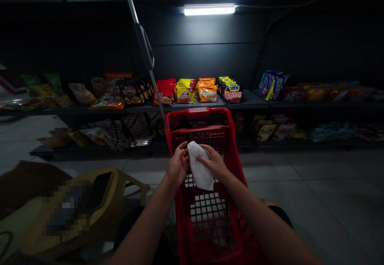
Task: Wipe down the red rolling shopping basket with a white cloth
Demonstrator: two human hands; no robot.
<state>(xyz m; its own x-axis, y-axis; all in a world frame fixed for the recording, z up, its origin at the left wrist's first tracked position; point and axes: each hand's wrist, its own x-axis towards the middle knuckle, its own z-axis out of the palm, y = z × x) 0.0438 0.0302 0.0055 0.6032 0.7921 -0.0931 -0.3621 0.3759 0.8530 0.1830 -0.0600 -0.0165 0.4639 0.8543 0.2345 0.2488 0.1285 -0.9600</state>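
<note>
A folded white cloth (201, 175) is held over a red shopping basket (235, 149); it could also be a wipe or tissue. My right hand (216, 164) grips the cloth from the right, thumb lying across its front. On the other side, my left hand (177, 165) has its fingers curled at the cloth's upper left edge, pinching near the corner. The basket stands between my legs, and through its grid bottom the pale floor shows. Part of its far inner side is hidden behind my hands.
A thin metal pole (145, 47) rises from the basket's left rim. Beyond is a dark shelf (252, 100) of snack packets (207, 90) under a lit tube (210, 9). At left, a yellowish plastic stool (120, 185) bears a phone (101, 189) and a blurred-out dark object.
</note>
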